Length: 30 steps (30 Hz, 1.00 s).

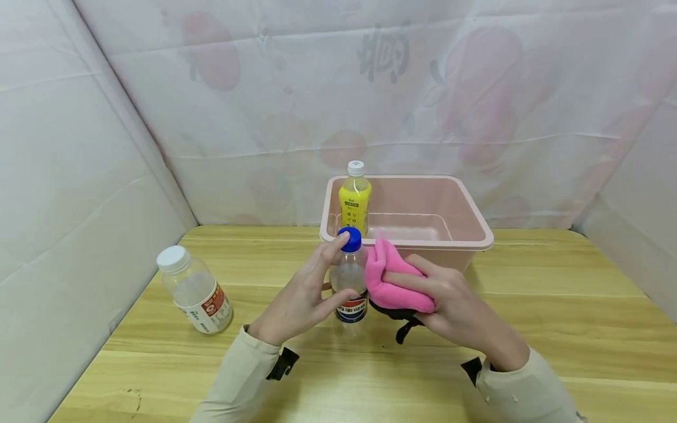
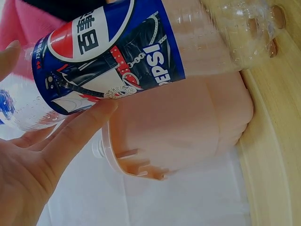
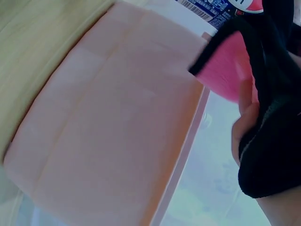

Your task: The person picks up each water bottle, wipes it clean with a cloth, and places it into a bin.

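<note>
In the head view, a clear plastic Pepsi bottle (image 1: 347,275) with a blue cap (image 1: 351,241) stands upright at the middle of the table. My left hand (image 1: 301,296) holds it from the left, one fingertip at the cap and the thumb across the front. The left wrist view shows its blue-and-black label (image 2: 113,56) close up, fingers against the lower edge. Bunched in my right hand (image 1: 457,302) is a pink cloth (image 1: 396,282) with a black side, right beside the bottle. Black edging and pink fabric also show in the right wrist view.
Behind the hands sits a pink plastic bin (image 1: 409,242), with a yellow-labelled bottle (image 1: 355,202) upright at its left end. A white-capped clear bottle (image 1: 197,294) stands on the wooden table (image 1: 545,317) at the left. Fabric walls (image 1: 296,106) enclose the table.
</note>
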Available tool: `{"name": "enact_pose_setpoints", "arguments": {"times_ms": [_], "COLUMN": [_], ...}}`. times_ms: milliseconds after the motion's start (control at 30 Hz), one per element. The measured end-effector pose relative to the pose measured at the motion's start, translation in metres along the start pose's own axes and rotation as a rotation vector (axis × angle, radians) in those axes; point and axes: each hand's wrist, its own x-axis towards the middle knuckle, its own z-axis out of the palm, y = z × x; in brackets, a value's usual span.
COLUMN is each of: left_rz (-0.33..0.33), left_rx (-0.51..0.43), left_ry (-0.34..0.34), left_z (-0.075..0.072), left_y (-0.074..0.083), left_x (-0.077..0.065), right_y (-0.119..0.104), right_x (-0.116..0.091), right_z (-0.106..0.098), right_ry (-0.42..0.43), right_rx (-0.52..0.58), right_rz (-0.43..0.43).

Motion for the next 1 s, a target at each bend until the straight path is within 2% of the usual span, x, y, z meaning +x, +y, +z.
{"name": "enact_pose_setpoints", "arguments": {"times_ms": [100,333,433,500,667,767,867,1000], "left_rz": [-0.015,-0.045,-0.048,-0.046,-0.042,-0.036,-0.028,-0.016], "left_rx": [-0.013,-0.037,-0.032,-0.029,-0.021,-0.022,-0.026,-0.020], "left_ry": [-0.006,-0.019,-0.014,-0.012,-0.012,-0.012,-0.012,-0.010], "left_z": [0.000,-0.001,-0.001,-0.001,-0.001,-0.001,-0.001,-0.001], "left_y": [0.001,0.002,0.002,0.001,0.000,0.000,0.000,-0.001], "left_x": [0.000,0.000,-0.001,-0.001,-0.001,-0.001,-0.001,0.000], "right_y": [0.000,0.004,0.007,0.010,0.010,0.008,0.005,0.002], "right_x": [-0.002,-0.011,-0.015,-0.016,-0.017,-0.014,-0.012,-0.007], "right_z": [0.000,0.017,0.027,0.031,0.031,0.026,0.018,0.007], "right_ry": [-0.109,-0.505,-0.610,-0.642,-0.653,-0.608,-0.492,-0.257], "right_rx": [0.010,-0.005,0.036,0.060,0.050,0.035,0.011,0.016], "right_rz": [0.030,0.191,0.252,0.277,0.285,0.251,0.186,0.092]}}
